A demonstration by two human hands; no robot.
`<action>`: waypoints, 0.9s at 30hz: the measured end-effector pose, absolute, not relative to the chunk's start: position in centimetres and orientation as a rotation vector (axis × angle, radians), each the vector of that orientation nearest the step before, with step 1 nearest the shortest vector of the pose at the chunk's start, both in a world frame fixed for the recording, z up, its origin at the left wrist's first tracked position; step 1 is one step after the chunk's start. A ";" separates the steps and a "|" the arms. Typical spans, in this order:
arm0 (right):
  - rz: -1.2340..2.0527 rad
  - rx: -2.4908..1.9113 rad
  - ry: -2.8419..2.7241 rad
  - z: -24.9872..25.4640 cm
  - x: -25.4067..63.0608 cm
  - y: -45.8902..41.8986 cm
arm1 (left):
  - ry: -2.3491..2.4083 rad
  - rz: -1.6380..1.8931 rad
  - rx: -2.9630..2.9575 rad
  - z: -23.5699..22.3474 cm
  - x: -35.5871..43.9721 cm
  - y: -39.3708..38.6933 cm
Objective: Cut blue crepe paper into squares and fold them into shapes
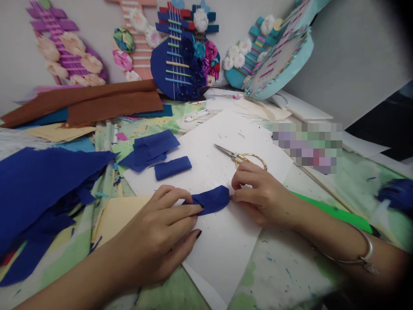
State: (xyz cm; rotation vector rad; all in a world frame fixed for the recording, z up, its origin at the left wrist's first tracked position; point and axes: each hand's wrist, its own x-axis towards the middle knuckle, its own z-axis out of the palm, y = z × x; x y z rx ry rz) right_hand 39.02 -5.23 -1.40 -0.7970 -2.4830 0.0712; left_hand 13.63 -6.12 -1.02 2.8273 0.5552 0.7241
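On the white sheet (pixel 222 254) lies a narrow piece of blue crepe paper (pixel 213 201) with a rounded right end. The outstretched fingers of my left hand (pixel 161 228) rest on its left part and press it to the sheet, thumb apart. At the right tip of the piece, my right hand (pixel 261 196) is closed in a pinch on its edge. Just beyond my right hand are scissors (pixel 238 156) with gold handles, their blades pointing up-left. A folded blue paper strip (pixel 173 168) and a stack of cut blue pieces (pixel 151 146) lie above my left hand.
A large blue paper sheet (pixel 48 185) spreads at the left. Brown paper (pixel 112 103) lies behind it. Decorated guitar shapes, one dark blue (pixel 167 64), lean on the back wall. A green strip (pixel 335 211) lies under my right forearm; a blue glue gun-like object (pixel 396 196) is at far right.
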 end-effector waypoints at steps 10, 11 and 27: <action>0.217 -0.666 -2.567 -0.7 38.8 -5.9 | 0.551 0.540 2.851 -1.3 12.9 -5.3; 0.210 -0.677 -2.597 -0.8 38.8 -5.9 | 0.539 0.522 2.857 -1.2 12.8 -5.2; 0.264 -0.721 -2.594 -0.4 39.2 -5.6 | 0.386 0.589 2.803 -0.8 11.9 -4.2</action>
